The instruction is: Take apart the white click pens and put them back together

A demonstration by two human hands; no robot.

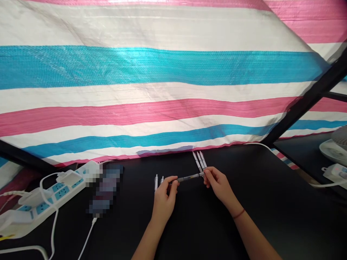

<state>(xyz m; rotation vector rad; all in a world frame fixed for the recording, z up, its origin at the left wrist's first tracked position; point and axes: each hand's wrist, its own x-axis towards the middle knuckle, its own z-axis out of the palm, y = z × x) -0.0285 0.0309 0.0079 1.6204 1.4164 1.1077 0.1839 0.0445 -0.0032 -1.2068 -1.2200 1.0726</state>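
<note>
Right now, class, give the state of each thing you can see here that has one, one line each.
left hand: pinching one end of the pen.
right hand: pinching the pen's other end.
pen: held level between both hands.
three pens: lying side by side on the table, untouched.
power strip: several plugs in, some sockets free.
fan: cut off at the edge; cannot tell whether it runs.
</note>
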